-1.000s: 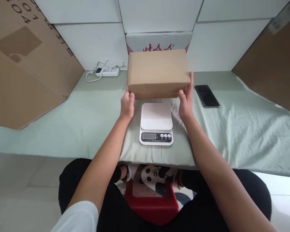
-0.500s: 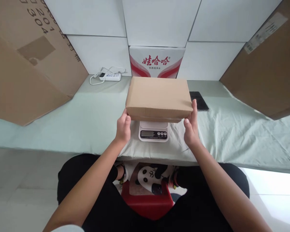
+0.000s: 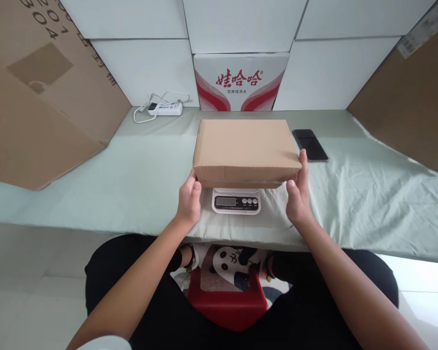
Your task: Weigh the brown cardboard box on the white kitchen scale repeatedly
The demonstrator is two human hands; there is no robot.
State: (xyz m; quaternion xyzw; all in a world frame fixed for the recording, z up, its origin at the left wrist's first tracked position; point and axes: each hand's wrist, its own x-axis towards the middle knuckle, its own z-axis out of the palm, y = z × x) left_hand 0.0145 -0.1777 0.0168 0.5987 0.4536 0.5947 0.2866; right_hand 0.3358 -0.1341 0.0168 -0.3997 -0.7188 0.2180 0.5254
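A pale green cloth (image 3: 95, 170), soft and creased toward the right, covers the whole work surface. Large sheets of brown corrugated cardboard lean in at both sides: one on the left (image 3: 32, 107) with printed numbers, one on the right (image 3: 412, 102) bearing a white label. At the back, against white panels, stands a white carton (image 3: 241, 80) printed with red swooshes and red characters.

In the middle sits a plain rectangular cardboard box (image 3: 245, 150), matte brown, closed, its top flat and smooth. It lies level over a small white kitchen scale (image 3: 235, 201), hiding the platform; only the scale's glossy front strip with a grey display and round buttons shows. The left hand (image 3: 188, 201) clasps the box's near left corner, thumb against the front edge; the right hand (image 3: 298, 197) clasps the near right corner, fingers up along the side.

A slim black phone (image 3: 310, 145) lies flat to the box's right, apart from it. A white power strip (image 3: 165, 108) with a looped cord rests at the back left.
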